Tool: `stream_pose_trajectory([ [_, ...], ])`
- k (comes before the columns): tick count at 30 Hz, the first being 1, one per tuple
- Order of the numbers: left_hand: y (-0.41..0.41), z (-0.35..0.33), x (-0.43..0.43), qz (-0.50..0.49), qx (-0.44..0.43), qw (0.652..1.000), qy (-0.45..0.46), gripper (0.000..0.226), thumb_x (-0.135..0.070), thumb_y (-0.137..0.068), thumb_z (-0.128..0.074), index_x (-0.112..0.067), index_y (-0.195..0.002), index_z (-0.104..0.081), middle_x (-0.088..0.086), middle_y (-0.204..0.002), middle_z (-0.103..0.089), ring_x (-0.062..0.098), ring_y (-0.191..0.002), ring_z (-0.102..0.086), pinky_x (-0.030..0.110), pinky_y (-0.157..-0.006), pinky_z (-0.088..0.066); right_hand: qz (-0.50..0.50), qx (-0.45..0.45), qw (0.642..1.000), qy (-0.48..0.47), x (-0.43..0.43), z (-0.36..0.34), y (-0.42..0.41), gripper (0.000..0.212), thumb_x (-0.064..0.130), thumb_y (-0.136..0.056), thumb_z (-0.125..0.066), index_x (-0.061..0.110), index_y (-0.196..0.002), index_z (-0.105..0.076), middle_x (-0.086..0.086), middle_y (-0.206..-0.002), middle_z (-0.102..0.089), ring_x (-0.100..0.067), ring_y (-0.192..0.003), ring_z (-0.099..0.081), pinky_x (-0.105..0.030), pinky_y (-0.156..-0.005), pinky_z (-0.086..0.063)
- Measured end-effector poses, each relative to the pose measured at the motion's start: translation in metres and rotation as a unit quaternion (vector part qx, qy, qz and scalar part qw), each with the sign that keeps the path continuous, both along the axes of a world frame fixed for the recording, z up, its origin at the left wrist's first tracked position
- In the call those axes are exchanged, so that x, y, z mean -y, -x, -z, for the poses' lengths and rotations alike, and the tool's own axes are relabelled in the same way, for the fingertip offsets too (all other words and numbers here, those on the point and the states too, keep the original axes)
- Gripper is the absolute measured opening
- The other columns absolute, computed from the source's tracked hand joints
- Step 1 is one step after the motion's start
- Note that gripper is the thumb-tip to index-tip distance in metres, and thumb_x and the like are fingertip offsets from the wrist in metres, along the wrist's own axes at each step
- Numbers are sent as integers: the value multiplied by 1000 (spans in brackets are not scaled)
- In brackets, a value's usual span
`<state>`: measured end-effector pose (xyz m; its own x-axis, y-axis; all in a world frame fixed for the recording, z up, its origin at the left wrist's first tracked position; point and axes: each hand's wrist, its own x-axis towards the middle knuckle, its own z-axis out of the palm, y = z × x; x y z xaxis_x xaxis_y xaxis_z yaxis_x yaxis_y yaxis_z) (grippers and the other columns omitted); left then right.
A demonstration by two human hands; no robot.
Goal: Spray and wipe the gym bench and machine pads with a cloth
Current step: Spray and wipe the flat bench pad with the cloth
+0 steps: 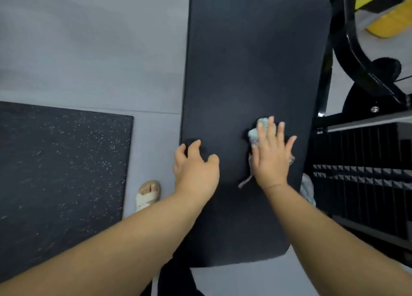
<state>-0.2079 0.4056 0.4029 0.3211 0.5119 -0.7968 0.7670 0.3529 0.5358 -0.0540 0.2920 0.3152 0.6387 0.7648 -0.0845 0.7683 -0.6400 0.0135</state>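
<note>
Cloth (256,133) is lying bunched under the right hand (272,157), which is pressing it with a flat palm and straight, spread fingers onto the black pad (256,61). Pale green folds are poking out beyond the fingertips, and a loose thread is trailing beside the wrist. The left hand (196,166) is resting at the pad's edge, off to the left of the cloth, with its fingers bent — whether it is gripping the edge or only bracing on it, I cannot tell.

Wiping looks to be the step in hand. To do it well, the right hand should be pressing evenly and working in overlapping strokes away from the wrist, since most of the pad is lying ahead of the fingertips. Spreading the cloth wider would be covering more with each pass — bunched, it is touching little. The left hand is serving best as a brace, clear of the cloth's path.
</note>
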Motion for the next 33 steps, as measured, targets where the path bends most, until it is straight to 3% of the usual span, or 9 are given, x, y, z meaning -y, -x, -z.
stream_pose_trajectory([
  [4, 0, 11, 18, 26, -8, 998, -61, 57, -32, -94, -42, -30, -147, -21, -7, -155, -5, 17, -140, -14, 36, -110, -21, 279, -55, 952, -113, -26, -7, -13, 54, 24, -100, -34, 17, -150, -16, -7, -158, -4, -33, -145, -1, -53, -115, -5],
  [6, 4, 17, 25, 6, -22, 995, -100, 59, -29, -94, -43, -26, -148, -21, -3, -155, -8, 19, -139, -15, 34, -111, -19, 293, -79, 939, -159, -54, -5, 20, 56, 27, -99, -36, 14, -150, -17, -9, -158, -4, -34, -144, -1, -50, -115, -4],
  [9, 16, 28, 32, -54, -34, 995, -82, 58, -24, -91, -41, -20, -147, -25, 5, -153, -19, 25, -138, -25, 39, -113, -23, 31, -92, 982, -161, -73, 3, 90, 54, 32, -93, -34, 14, -144, -35, -12, -154, -24, -38, -141, -20, -51, -112, -15],
  [13, 29, 34, 41, -24, -39, 997, -63, 56, -25, -86, -40, -19, -142, -33, 10, -146, -27, 32, -127, -40, 51, -107, -33, -235, -66, 965, -92, -36, 13, 69, 49, 30, -90, -36, 17, -136, -50, -8, -144, -44, -36, -132, -40, -54, -107, -28],
  [18, 29, 35, 51, -41, -54, 996, -58, 60, -29, -92, -42, -24, -148, -23, -3, -149, -19, 24, -119, -44, 45, -107, -32, 30, -45, 996, -70, 45, 12, -8, 52, 26, -97, -36, 18, -147, -27, -10, -156, -17, -35, -143, -17, -53, -113, -12],
  [24, 28, 37, 59, -86, -9, 995, -50, 56, -25, -94, -42, -23, -147, -25, -8, -151, -17, 18, -125, -39, 27, -99, -32, 273, -82, 949, -133, 66, 26, 64, 56, 30, -97, -31, 11, -149, -20, -16, -157, -7, -38, -143, -8, -52, -115, -7],
  [28, 46, 46, 76, -95, -21, 992, -80, 57, -29, -87, -44, -20, -142, -33, -3, -147, -25, 24, -124, -44, 43, -105, -39, -36, -98, 989, -103, 53, 32, 153, 56, 36, -91, -34, 13, -141, -40, -13, -150, -32, -40, -137, -28, -54, -109, -21],
  [30, 57, 49, 86, -93, -46, 991, -79, 51, -28, -90, -45, -18, -139, -38, 1, -144, -28, 26, -121, -47, 43, -102, -41, -231, -115, 963, -76, 73, 37, 162, 50, 32, -92, -38, 15, -138, -46, -8, -147, -40, -37, -135, -33, -54, -108, -26],
  [33, 73, 52, 95, -71, -52, 995, -46, 48, -24, -91, -42, -24, -139, -37, 0, -139, -29, 24, -112, -48, 40, -99, -42, -247, -63, 965, -55, 118, 46, 126, 51, 27, -89, -41, 18, -139, -41, -9, -145, -42, -39, -132, -38, -56, -105, -29],
])
